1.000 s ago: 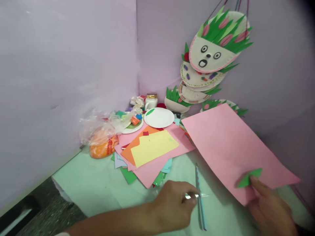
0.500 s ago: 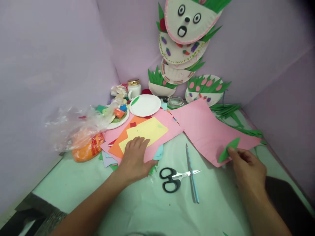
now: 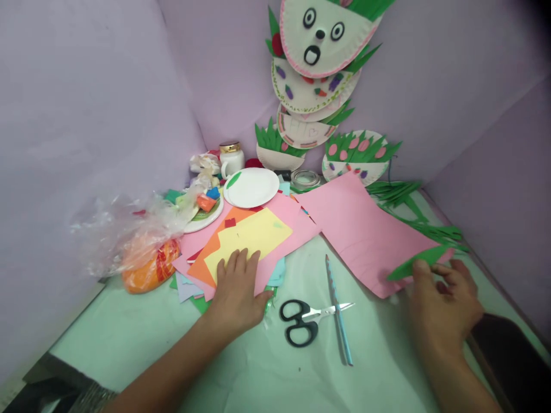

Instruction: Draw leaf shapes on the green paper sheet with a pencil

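Note:
My left hand point(image 3: 238, 289) lies with fingers spread on the near edge of a yellow paper sheet point(image 3: 253, 232), which rests over orange paper point(image 3: 202, 265) and pink sheets. Pinched between the thumb and fingers of my right hand point(image 3: 447, 298) is a green paper leaf point(image 3: 415, 264), pointed at its ends. It is over the near right part of a large pink paper sheet point(image 3: 357, 229). Between my hands lie black-handled scissors point(image 3: 307, 321), slightly open, and a blue pencil point(image 3: 338, 312) across their blades.
Behind the papers a white paper plate point(image 3: 253, 189) bears one green leaf shape. A plastic bag point(image 3: 146, 252) with orange contents lies left. A white lidded mug point(image 3: 232, 159) stands behind. Decorated paper plates point(image 3: 316, 86) hang on the wall; green paper strips point(image 3: 396, 195) lie back right.
My right hand has shifted right with the green leaf, which now lies flatter and shows more of its length. The left hand stays on the papers. The whole view has moved slightly.

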Tool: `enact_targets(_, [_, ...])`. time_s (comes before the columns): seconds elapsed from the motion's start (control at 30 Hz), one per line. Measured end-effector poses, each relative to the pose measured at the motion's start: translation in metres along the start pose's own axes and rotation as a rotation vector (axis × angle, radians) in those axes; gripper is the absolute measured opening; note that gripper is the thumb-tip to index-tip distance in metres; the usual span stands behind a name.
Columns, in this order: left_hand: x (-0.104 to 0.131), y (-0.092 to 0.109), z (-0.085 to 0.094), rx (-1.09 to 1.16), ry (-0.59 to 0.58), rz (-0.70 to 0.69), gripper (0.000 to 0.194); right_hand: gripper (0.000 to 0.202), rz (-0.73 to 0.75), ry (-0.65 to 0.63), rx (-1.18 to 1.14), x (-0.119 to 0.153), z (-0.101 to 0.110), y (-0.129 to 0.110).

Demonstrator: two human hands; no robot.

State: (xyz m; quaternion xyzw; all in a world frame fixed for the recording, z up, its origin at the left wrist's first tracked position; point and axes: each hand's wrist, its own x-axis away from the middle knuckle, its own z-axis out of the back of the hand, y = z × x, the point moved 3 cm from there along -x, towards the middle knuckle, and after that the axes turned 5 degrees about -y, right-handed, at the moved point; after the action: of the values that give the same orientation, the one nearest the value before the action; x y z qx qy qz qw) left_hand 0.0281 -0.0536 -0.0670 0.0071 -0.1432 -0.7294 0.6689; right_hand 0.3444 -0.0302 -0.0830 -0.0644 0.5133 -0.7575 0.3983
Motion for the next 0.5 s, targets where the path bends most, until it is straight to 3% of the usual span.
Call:
enact_targets(0.1, [0.0,0.001,-0.002,-0.017,-0.021,0.031,0.067,0.021,0.126,0.108,-0.041,0.007,0.001,-0.01])
enact_targets(0.2, [0.001,0.001,-0.004,-0.045,-0.007,0.03,0.062,0.02,0.188,0.09,-0.102,0.017,-0.003,-0.018])
enact_targets(0.37, [0.0,0.004,-0.006,-0.057,0.027,0.036,0.063,0.026,0.183,-0.111,-0.119,0.037,-0.008,-0.022])
enact_targets(0.5, [-0.004,0.004,0.001,-0.035,0.099,0.024,0.062,0.024,0.269,-0.32,-0.039,0.05,-0.013,-0.019])
